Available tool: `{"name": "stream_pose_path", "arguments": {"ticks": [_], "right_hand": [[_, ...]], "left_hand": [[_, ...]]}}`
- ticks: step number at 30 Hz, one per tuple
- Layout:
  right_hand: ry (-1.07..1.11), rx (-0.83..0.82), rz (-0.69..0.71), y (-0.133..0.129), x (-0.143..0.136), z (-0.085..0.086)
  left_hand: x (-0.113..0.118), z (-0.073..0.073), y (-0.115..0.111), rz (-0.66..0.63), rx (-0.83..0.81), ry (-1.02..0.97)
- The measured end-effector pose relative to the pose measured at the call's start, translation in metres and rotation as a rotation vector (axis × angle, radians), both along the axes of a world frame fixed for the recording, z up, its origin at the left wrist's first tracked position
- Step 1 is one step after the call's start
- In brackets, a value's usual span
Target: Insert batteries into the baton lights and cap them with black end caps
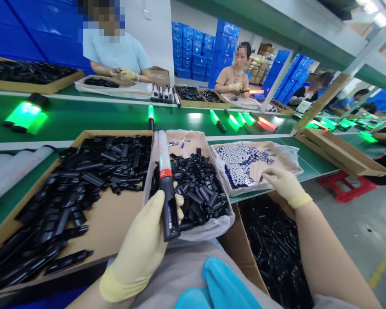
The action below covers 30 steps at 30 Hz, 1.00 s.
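Observation:
My left hand (148, 236), in a pale yellow glove, is wrapped round the black handle of a light stick (167, 189). The stick stands nearly upright, with an unlit clear tube, a red band and an opening in the handle. Over the right edge of a lined tray of batteries (254, 187) is my right hand (281, 182), also gloved, its fingers bent together; what they hold, if anything, is too small to tell. Many small batteries (234, 161) fill the tray's left part. Behind the stick, a lined tray (225, 221) holds black plastic parts.
A large cardboard tray (116, 223) of black parts lies at the left, and an open box (273, 244) of black pieces stands below the batteries. Lit green and red sticks lie on the green belt (116, 118). Several people sit across it. A red stool (347, 186) is at the right.

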State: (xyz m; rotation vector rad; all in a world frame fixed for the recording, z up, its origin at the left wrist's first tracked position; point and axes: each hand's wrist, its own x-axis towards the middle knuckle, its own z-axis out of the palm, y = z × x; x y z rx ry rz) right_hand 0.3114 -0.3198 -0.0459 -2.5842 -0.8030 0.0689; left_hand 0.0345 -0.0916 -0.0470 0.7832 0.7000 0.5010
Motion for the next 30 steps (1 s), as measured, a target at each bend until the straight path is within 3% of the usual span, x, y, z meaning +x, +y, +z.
{"name": "stream_pose_path", "arguments": {"ticks": [3, 5, 8, 10, 16, 24, 27, 30], "right_hand": [[0.090, 0.560, 0.069, 0.023, -0.052, 0.019], [0.212, 0.772, 0.183, 0.047, -0.097, 0.027], [0.333, 0.725, 0.325, 0.085, -0.153, 0.025], [0.318, 0.637, 0.414, 0.103, -0.173, 0.017], [0.122, 0.659, 0.545, 0.117, -0.178, -0.002], [-0.189, 0.604, 0.724, 0.090, -0.164, 0.012], [-0.315, 0.524, 0.828, 0.093, -0.166, 0.015], [-0.395, 0.473, 0.809, 0.096, -0.162, 0.017]], "left_hand": [[0.005, -0.004, -0.006, -0.113, 0.045, -0.043], [0.008, -0.005, -0.010, -0.182, 0.061, -0.095], [0.009, -0.005, -0.014, -0.226, 0.067, -0.126], [0.007, -0.005, -0.014, -0.230, 0.073, -0.121], [0.002, -0.008, -0.009, -0.199, 0.033, -0.179], [0.002, 0.004, -0.003, -0.127, -0.141, -0.224], [0.002, 0.008, -0.002, -0.083, -0.144, -0.156], [0.001, 0.012, 0.001, -0.075, -0.168, -0.143]]}}
